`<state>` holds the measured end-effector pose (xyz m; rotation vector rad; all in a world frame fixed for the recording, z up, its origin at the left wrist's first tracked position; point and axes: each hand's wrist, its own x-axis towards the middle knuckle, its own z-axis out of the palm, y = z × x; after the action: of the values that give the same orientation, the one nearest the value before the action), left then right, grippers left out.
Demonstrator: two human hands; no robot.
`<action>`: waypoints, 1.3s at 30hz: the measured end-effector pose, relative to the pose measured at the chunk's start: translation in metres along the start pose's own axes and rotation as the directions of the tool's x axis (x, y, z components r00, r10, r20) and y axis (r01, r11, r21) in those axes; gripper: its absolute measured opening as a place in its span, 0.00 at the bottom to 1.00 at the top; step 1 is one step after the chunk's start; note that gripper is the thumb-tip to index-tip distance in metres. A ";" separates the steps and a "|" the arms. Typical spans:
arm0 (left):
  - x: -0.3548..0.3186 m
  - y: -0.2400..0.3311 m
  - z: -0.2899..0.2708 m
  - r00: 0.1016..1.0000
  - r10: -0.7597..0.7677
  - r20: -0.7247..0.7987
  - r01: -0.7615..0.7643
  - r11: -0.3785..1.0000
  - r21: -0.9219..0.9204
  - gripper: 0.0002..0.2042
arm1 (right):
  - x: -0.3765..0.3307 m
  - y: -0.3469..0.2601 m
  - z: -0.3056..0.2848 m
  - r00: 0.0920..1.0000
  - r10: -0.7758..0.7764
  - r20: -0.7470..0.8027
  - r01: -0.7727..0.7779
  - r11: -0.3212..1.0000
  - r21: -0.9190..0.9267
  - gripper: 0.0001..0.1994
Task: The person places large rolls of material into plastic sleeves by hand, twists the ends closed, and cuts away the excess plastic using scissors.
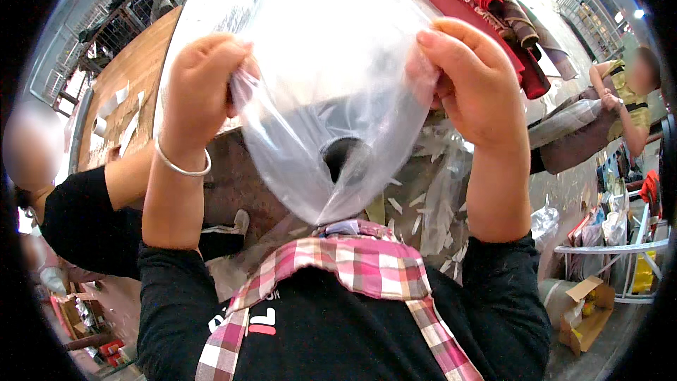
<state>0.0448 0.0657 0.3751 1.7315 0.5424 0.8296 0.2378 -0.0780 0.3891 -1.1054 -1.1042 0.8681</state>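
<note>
Hands come first: the left hand [201, 81] and the right hand [474, 77] are both raised in front of the camera, and each one is closed on an edge of a clear, thin plastic bag [331, 85]. The left fingers pinch a bunched fold of the film on its left side, and the right fingers grip the film on its right side, so the bag is stretched between them. The hands are well apart from each other. The bag hangs down from the two grips and narrows to a point just above a pink and white checked fabric apron [367, 264], which lies on the person's chest over a black long-sleeved shirt [331, 331]. A thin silver bangle [182, 166] sits around the left wrist. Behind the bag, a dark round shape shows through the film, but I cannot tell what it is.

Farther out, a long wooden table [134, 70] runs on the upper left, with some white paper strips [123, 109] lying on it. Several rolls of red and brown fabric [493, 0] lie at the upper right. One co-worker in a black sleeve [77, 219] is at the left side, and another person [620, 99] sits at the right. An open cardboard box [589, 310] stands on the floor at the lower right.
</note>
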 end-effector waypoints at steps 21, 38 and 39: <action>-0.022 -0.143 0.017 0.908 0.338 0.248 -0.353 0.935 0.015 0.49 | -0.018 0.125 0.046 0.978 0.103 -0.182 0.018 0.825 0.565 0.15; -0.062 -0.125 0.063 0.435 -0.150 0.888 0.636 0.750 -0.184 0.07 | -0.005 0.116 0.007 0.824 0.188 0.535 0.538 0.037 -0.842 0.08; -0.072 -0.151 0.060 0.620 -0.094 0.779 0.556 0.753 -0.351 0.09 | -0.007 0.129 0.007 0.851 0.165 0.499 0.484 0.122 -0.867 0.08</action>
<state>0.0504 0.0233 0.2026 1.1735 0.0387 -0.0527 0.2276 -0.0503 0.2631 -1.8296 -2.4268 0.0063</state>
